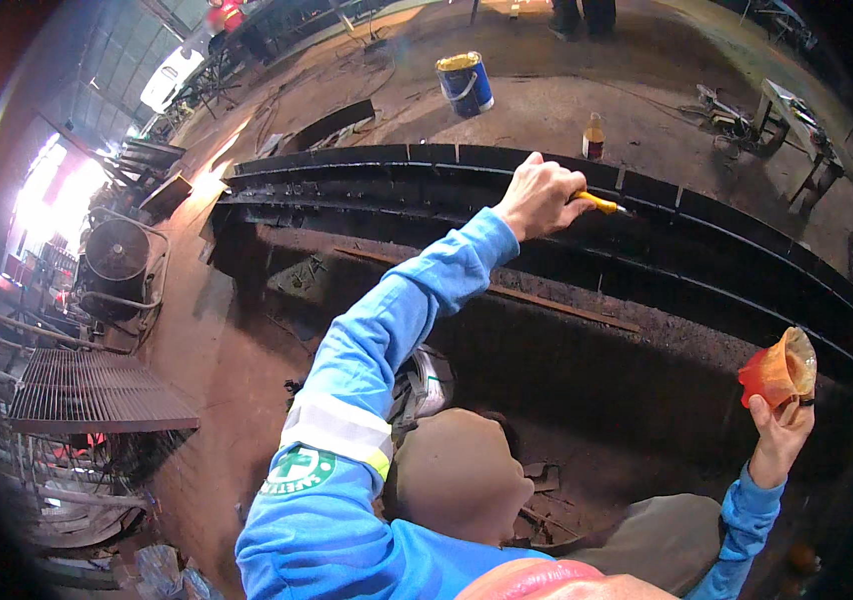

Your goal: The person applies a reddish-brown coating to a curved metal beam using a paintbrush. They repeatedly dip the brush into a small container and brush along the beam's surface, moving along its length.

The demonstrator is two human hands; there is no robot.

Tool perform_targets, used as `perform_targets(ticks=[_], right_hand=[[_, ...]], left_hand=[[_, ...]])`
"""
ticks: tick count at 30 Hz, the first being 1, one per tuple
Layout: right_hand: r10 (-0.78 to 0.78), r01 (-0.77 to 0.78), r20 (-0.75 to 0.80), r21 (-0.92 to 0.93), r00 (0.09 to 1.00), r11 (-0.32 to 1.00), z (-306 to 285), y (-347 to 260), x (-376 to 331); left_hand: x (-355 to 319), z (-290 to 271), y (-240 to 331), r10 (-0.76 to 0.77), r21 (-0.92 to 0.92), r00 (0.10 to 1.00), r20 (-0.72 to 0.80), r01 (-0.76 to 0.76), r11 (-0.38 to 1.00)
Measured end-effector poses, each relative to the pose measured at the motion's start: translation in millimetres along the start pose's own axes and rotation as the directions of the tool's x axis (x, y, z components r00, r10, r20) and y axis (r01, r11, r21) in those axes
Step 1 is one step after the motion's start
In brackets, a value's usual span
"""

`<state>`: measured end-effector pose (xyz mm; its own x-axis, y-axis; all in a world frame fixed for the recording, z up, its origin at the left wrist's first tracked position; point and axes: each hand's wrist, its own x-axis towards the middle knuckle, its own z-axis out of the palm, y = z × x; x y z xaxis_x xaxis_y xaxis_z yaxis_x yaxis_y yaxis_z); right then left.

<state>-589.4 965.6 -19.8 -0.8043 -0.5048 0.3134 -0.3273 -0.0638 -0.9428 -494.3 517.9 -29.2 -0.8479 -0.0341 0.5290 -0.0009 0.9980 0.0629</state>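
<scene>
Head view is showing a person crouching over a long black steel beam (747,240) that is curving across the floor from ten o'clock to four o'clock. Left hand (539,198) is reaching out toward twelve o'clock, fingers closing tightly round a yellow-handled brush (602,204) whose tip is touching the beam's upper flange. Right hand (782,425), out at four o'clock, is gripping an orange cup (779,372) from below, tilted with its mouth facing up and to the right; what it is holding inside cannot be told.

Judging by the surface, the work is looking well along but not finished. From the brush leftward toward ten o'clock the beam is shining wet and dark, which suggests that stretch is already coated. Rightward of the brush the upper flange is also looking black, though whether it is freshly coated or merely dark cannot be told from here. Below the beam a rusty strip (547,300) and brown ground are showing no coating at all.

Farther off, at twelve o'clock, a blue can (467,85) with a yellowish top is standing on the floor, and a small bottle (595,137) is standing just behind the beam. A fan (117,250) is sitting at nine o'clock, well apart from both hands.
</scene>
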Motion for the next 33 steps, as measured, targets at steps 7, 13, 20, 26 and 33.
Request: perform_targets(ticks=[7, 13, 20, 26, 33], right_hand=[[-0.012, 0.012, -0.011, 0.044, 1.000, 0.999, 3.2, -4.9, 2.1], [0.020, -0.020, -0.009, 0.056, 1.000, 0.998, 4.4, -3.9, 4.2], [-0.014, 0.015, -0.008, 0.115, 1.000, 0.993, 7.9, -4.9, 5.7], [-0.024, 0.024, -0.027, -0.007, 0.999, 1.000, 3.2, -4.2, 5.0], [-0.053, 0.053, 0.005, -0.013, 0.999, 0.999, -1.2, 7.4, 5.4]], left_hand=[[-9.9, -25.6, -9.6, -0.016, 0.048, 1.000, -0.023, 0.017, 0.999], [-34.6, -64.1, -43.6, -0.073, 0.072, 0.996, -0.044, 0.076, 0.995], [-75.2, -143.2, -77.6, -0.284, 0.109, 0.949, -0.134, 0.299, 0.948], [-108.4, -234.4, -110.0, -0.497, -0.168, 0.824, -0.274, 0.467, 0.868], [-198.1, -231.4, -175.8, -0.658, -0.102, 0.753, -0.025, 0.653, 0.751]])
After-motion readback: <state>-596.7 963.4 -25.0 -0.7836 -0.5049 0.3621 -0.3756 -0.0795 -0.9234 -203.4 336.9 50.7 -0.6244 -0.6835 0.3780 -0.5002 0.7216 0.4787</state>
